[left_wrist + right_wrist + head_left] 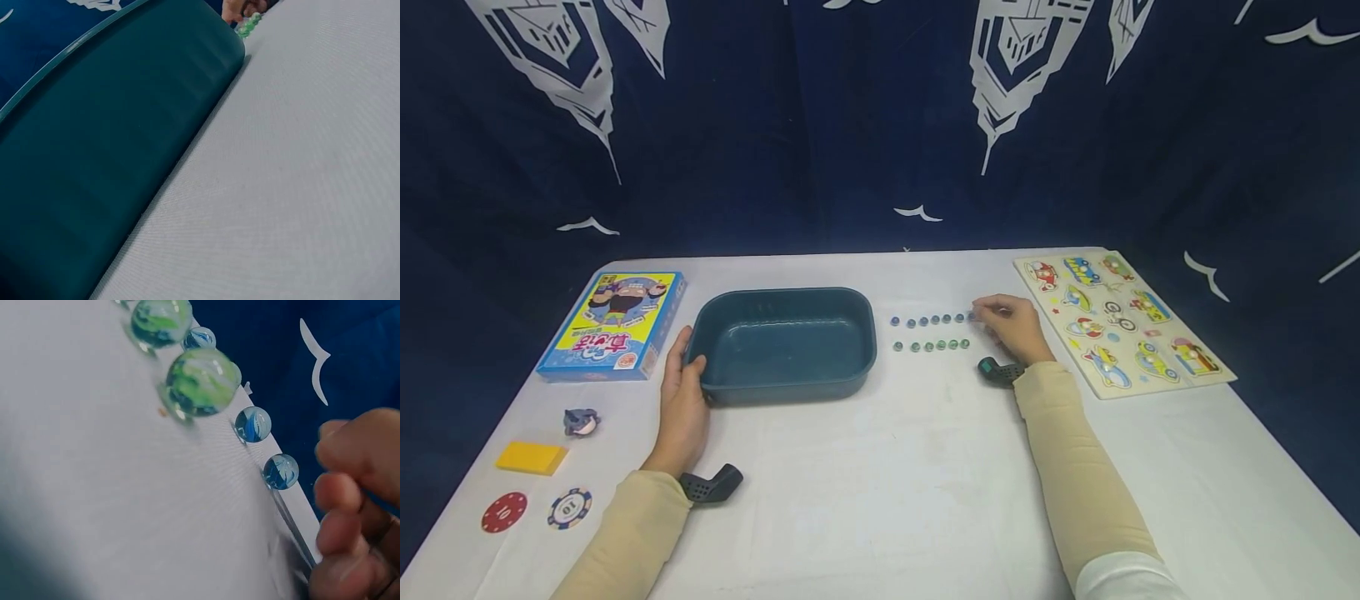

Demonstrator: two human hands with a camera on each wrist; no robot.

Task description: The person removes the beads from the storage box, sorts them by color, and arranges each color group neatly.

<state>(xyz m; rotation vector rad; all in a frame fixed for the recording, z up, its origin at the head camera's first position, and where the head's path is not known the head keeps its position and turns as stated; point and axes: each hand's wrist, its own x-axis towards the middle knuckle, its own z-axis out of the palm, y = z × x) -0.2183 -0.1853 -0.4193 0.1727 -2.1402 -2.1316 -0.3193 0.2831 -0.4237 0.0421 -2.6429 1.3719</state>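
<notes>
A dark-teal rectangular tray [790,392] is being gripped on the white surface [880,500] by the left hand [683,417]. Right of it, a row of round, blue-swirled glass marbles [936,320] is being bordered by the right hand [1018,329]; any pinch cannot be confirmed. Scattering is being risked through brushing fingertips.

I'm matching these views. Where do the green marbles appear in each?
Head: green marbles just below and right of centre, left of the right hand.
Left wrist: green marbles near the top, right of centre, below the right hand.
Right wrist: green marbles large in the upper middle, up and left of the right hand.
Shared landmark: the right hand.
</notes>
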